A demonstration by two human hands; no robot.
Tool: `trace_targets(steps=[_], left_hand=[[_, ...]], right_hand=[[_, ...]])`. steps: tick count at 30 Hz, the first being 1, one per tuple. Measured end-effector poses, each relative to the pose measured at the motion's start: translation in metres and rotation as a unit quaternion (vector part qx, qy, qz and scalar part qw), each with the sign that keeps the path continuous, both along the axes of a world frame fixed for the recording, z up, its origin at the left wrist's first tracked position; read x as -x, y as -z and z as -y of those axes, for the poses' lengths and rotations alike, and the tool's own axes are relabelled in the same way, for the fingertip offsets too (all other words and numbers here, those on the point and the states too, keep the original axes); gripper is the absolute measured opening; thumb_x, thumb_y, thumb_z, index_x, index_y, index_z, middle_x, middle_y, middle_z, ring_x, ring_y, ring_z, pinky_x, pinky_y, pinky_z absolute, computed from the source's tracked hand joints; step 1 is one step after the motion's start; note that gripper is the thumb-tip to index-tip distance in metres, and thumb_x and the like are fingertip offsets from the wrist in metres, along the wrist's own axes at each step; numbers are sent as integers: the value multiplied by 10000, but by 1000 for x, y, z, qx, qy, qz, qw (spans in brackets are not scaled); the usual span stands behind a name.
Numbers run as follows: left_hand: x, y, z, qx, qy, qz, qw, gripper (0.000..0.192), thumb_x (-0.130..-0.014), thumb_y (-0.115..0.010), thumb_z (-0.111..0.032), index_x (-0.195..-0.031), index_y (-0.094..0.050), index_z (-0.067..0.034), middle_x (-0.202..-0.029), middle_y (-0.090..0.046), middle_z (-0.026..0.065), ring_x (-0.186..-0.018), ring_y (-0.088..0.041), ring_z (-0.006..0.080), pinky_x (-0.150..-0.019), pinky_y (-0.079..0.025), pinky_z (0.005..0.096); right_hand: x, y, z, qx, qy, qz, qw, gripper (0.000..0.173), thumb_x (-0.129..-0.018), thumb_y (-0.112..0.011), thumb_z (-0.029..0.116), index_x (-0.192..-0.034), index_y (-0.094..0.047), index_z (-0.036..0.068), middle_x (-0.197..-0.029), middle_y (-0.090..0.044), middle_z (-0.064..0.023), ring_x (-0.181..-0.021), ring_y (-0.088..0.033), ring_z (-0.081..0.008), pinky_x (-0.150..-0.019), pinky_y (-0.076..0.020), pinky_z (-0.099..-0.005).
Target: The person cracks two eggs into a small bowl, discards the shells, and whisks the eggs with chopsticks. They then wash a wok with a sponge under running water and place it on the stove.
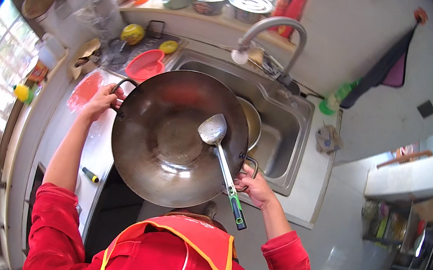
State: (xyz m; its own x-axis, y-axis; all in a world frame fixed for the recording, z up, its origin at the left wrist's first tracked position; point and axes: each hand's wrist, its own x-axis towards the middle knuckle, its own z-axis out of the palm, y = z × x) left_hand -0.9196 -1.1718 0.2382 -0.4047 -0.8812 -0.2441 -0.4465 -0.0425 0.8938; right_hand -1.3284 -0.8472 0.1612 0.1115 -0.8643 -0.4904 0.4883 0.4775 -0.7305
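Observation:
A large dark metal wok (166, 126) is held between my two hands, over the front edge of the counter and the left part of the sink. My left hand (102, 102) grips its left loop handle, and my right hand (254, 185) grips the loop handle on the right. Inside the wok rests a metal spatula (213, 129), its blade on the inner wall. The spatula's green and black handle (236, 209) sticks out over the rim toward me, beside my right hand. Behind the wok, a round metal basin (254, 122) shows partly in the stainless steel sink (298, 148).
A curved faucet (278, 20) rises behind the sink. Left of it are a red plastic basket (146, 64), a bagged red item (86, 89) and a yellow-handled tool (90, 175) on the counter. A green bottle (334, 99) and a crumpled cloth (328, 139) are at right. Pots (209, 0) line the sill.

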Motion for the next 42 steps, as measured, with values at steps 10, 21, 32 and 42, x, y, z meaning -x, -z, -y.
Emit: trace_targets(steps=[10, 21, 32, 42], left_hand=[[4, 54, 31, -154, 10, 81, 985, 178, -866, -539, -38, -1041, -513, -54, -814, -627, 61, -636, -604, 123, -550, -457, 246], [-99, 63, -32, -93, -162, 65, 980, 147, -985, -474, -193, -1083, -518, -94, -825, -593, 15, -657, -550, 80, -528, -397, 195], [-110, 75, -109, -120, -306, 50, 943, 125, -994, -432, -170, -1068, -511, -107, -824, -627, 36, -667, -584, 89, -528, -399, 200], [-99, 69, -120, -146, -333, 55, 930, 127, -988, -395, -112, -1053, -504, -97, -818, -634, 49, -656, -598, 94, -524, -405, 196]], right_hand=[[11, 33, 28, 64, 28, -110, 992, 373, -712, -455, -16, -1056, -599, 5, -751, -557, -15, -658, -559, -107, -621, -516, -265], [57, 90, 124, -31, 24, -77, 996, 389, -932, -546, 330, -1129, -561, -6, -958, -649, -122, -815, -657, -208, -667, -557, -322], [108, 271, 156, -304, 133, -214, 919, 291, -896, -541, 155, -1120, -545, -31, -1007, -625, -171, -731, -666, -266, -501, -579, -328], [58, 162, 197, -40, 55, -384, 921, 167, -854, -565, 106, -770, -484, -14, -616, -584, -112, -483, -639, -203, -369, -493, -290]])
